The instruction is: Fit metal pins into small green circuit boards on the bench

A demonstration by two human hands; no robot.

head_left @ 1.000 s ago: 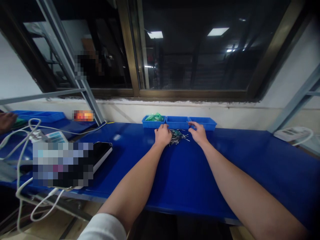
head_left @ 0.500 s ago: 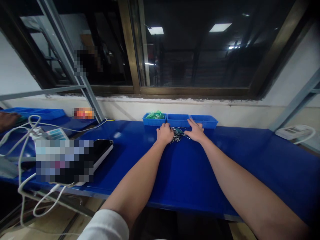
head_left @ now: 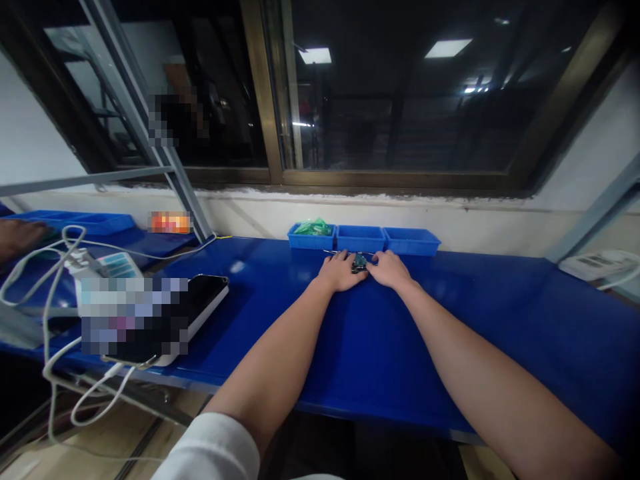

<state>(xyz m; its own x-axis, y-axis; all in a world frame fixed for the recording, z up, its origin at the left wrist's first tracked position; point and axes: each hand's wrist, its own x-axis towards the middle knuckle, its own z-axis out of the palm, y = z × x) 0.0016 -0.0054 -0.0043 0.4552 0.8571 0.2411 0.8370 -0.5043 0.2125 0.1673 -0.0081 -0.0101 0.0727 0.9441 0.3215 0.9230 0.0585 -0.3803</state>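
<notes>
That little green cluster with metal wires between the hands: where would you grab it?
Probably pinch its dark green middle from above. The left hand and right hand lie on either side of it, and thin metal wires stick out sideways, so the middle looks like the firmest part.

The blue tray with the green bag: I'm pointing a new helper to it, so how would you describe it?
Under the dark window, at the back of the blue workbench, stands a row of three blue plastic trays. Yours is the left-end one, the only one showing a green plastic bag inside.
</notes>
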